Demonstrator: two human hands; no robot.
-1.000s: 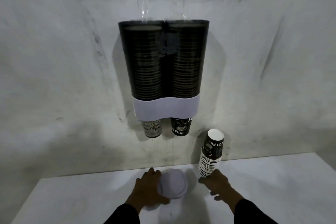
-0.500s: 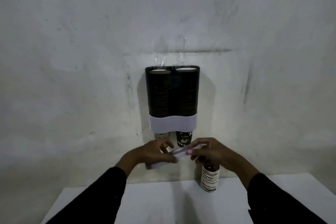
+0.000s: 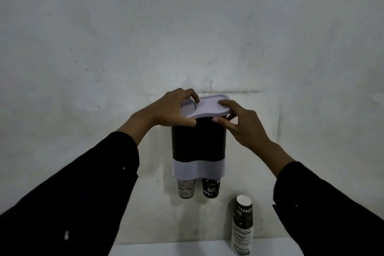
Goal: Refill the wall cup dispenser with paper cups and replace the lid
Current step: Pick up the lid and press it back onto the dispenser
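The fingertips [image 3: 194, 97] of the left hand [image 3: 170, 110] are being curled over the top of the lid [image 3: 207, 106], with the thumb pressed up under its near edge, so the left end is being pinched. The right hand [image 3: 243, 124] is being held at the lid's right end, its fingers laid flat and close together on top and its thumb tucked beneath the near rim. The pale lid is being held over the open top of the wall cup dispenser [image 3: 198, 141], tilted slightly, and probably not yet seated, though the dim light is making the seam hard to read.

The lid-replacing step is judged to be in hand, since both tubes are looking full. For the next move, the lid's far edge is needing to be lined up with the dispenser's rim and pressed down evenly.

2 cups [image 3: 197, 190] are showing below the white band. A leftover stack of cups [image 3: 243, 228] is standing on the table [image 3: 166, 250] at the near right, its base being cut off by the frame. The dispenser's top rim and the uppermost cups are being hidden by the lid and hands.
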